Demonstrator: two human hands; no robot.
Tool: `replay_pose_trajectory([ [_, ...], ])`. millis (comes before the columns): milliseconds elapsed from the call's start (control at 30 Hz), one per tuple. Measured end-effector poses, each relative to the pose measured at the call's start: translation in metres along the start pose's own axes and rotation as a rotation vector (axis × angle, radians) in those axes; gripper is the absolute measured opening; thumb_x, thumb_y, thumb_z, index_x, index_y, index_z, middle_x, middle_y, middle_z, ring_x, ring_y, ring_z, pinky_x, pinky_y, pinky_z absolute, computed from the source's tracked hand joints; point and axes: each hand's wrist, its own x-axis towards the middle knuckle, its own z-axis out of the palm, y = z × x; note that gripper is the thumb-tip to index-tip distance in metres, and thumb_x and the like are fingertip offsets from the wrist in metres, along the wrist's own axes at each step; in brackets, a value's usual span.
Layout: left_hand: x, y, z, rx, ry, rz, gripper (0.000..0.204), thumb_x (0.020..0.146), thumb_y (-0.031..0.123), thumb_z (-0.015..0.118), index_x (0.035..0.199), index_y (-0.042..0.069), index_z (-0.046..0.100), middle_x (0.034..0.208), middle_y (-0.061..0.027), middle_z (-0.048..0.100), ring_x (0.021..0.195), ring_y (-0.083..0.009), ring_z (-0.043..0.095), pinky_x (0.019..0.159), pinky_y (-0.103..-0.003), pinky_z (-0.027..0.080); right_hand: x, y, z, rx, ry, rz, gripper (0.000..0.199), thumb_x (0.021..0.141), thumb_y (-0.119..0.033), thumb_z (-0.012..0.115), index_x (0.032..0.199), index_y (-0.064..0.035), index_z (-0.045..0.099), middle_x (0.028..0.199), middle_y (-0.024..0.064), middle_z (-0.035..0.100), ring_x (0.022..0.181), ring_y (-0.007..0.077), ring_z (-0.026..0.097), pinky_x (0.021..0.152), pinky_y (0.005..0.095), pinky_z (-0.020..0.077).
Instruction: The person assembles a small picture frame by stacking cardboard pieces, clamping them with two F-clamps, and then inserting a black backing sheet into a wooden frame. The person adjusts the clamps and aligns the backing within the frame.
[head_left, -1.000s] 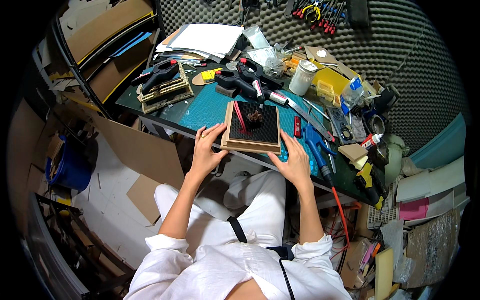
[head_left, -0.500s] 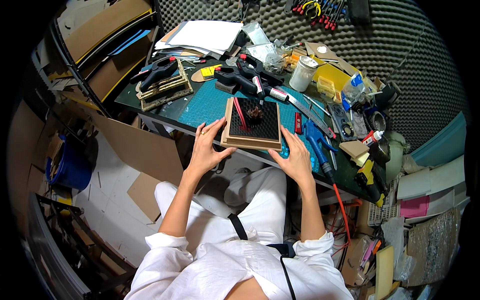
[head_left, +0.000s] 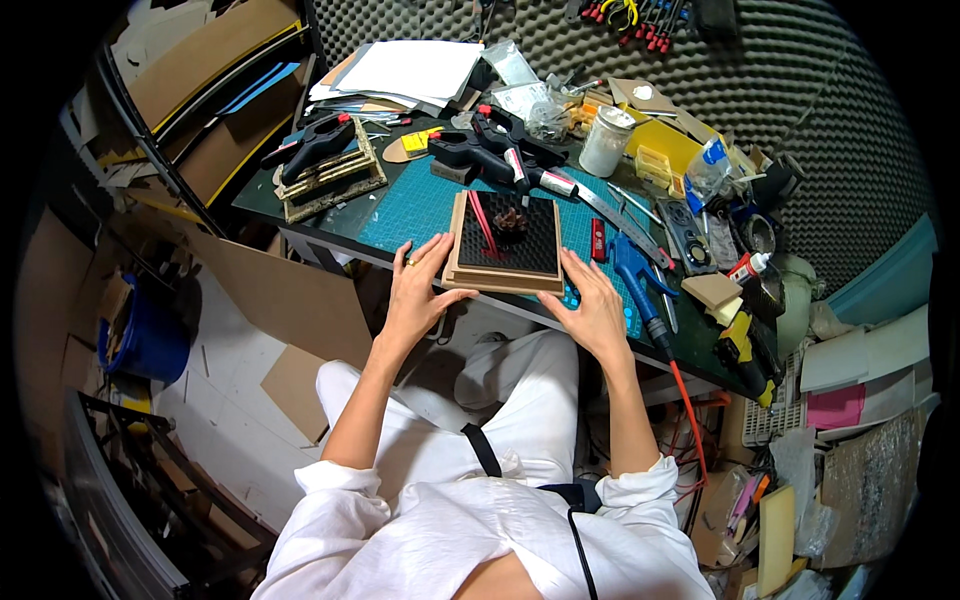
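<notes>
Frame [head_left: 500, 281] of pale wood holding a shiny black panel [head_left: 515, 245] lies over the near edge of a green mat [head_left: 410, 215], between left hand [head_left: 412, 290] and right hand [head_left: 593, 308], their fingers and thumbs spread about its near corners, though whether they grip it I cannot tell.

Centre: glossy black panel [head_left: 532, 256] over matt, wood-like base [head_left: 503, 284]; 11 o'clock, smooth paper sheets [head_left: 410, 72]; 2 o'clock, rough foam wall [head_left: 800, 120].

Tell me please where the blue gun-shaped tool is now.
In the head view, the blue gun-shaped tool lies at the right edge of the teal gridded cutting mat, just right of the right hand and the small red block.
</notes>
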Motion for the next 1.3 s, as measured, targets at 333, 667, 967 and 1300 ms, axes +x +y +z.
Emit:
replay_pose_trajectory([
  [333,0.000,-0.001,-0.003,0.087,0.002,0.053,0.085,0.073,0.038,0.081,0.144,0.005,0.047,0.142,-0.0122,0.055,0.138,-0.0272,0.044,0.117,-0.047,0.025,0.000,-0.004,-0.003,-0.003,-0.004,-0.001,0.068,0.084,-0.039,0.075,0.138,-0.0023,0.055,0.138,0.0160,0.057,0.132,0.0266,0.051,0.115,0.0424,0.0354],
  [667,-0.001,-0.012,-0.016,0.109,-0.017,0.049,0.081,0.076,0.038,0.078,0.144,0.005,0.047,0.145,-0.0121,0.052,0.139,-0.0301,0.042,0.117,-0.047,0.028,0.007,-0.011,0.005,0.017,-0.017,-0.045,0.069,0.083,-0.040,0.075,0.136,-0.0006,0.056,0.137,0.0159,0.058,0.132,0.0272,0.051,0.115,0.0435,0.0356],
  [967,-0.011,-0.025,-0.033,0.161,0.011,0.034,0.080,0.077,0.037,0.078,0.143,0.004,0.047,0.145,-0.0119,0.052,0.139,-0.0301,0.042,0.117,-0.047,0.027,0.021,-0.026,0.022,0.072,-0.017,-0.094,0.065,0.083,-0.036,0.076,0.134,0.0012,0.057,0.136,0.0187,0.058,0.133,0.0294,0.050,0.115,0.0446,0.0355],
  [1300,-0.022,-0.042,-0.049,0.177,0.076,-0.034,0.081,0.075,0.041,0.080,0.140,0.001,0.051,0.139,-0.0149,0.056,0.138,-0.0298,0.045,0.117,-0.048,0.026,0.044,-0.040,0.045,0.102,-0.071,-0.151,0.063,0.086,-0.034,0.074,0.135,0.0016,0.056,0.139,0.0201,0.055,0.135,0.0305,0.048,0.116,0.0446,0.0340],
])
